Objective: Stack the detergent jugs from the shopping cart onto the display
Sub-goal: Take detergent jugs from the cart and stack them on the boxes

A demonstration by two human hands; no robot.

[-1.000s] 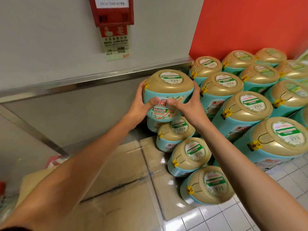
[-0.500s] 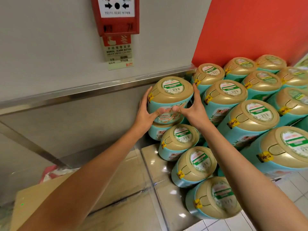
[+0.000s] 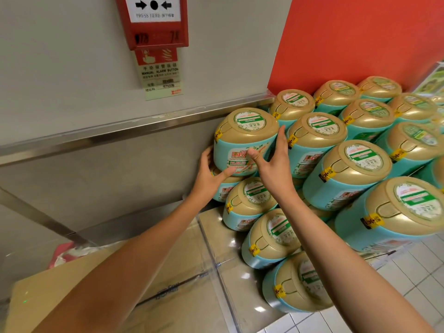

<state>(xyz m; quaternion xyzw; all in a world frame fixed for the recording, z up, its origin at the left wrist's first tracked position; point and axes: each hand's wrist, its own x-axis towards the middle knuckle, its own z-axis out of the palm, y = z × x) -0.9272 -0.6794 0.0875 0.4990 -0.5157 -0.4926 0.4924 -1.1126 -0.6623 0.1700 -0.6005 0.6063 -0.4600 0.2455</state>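
The detergent jug [image 3: 242, 143], teal with a gold lid, sits between the two hands at the left end of the display [image 3: 355, 179], on top of a lower jug [image 3: 222, 188] and just under the steel rail [image 3: 120, 131] on the grey wall. The left hand [image 3: 210, 175] wraps the jug's lower left side, fingers curled round the flank and thumb laid across the bottom of the label. The right hand [image 3: 272, 167] is spread wide: its straight fingers run up the jug's right flank, in the narrow gap beside the neighbouring jug [image 3: 314, 140], while the thumb tip touches the front label (slightly blurred there). Both forearms reach in from the bottom of the view. A red alarm box [image 3: 153, 22] hangs on the wall above, and flat cardboard [image 3: 168, 272] lies below the arms.
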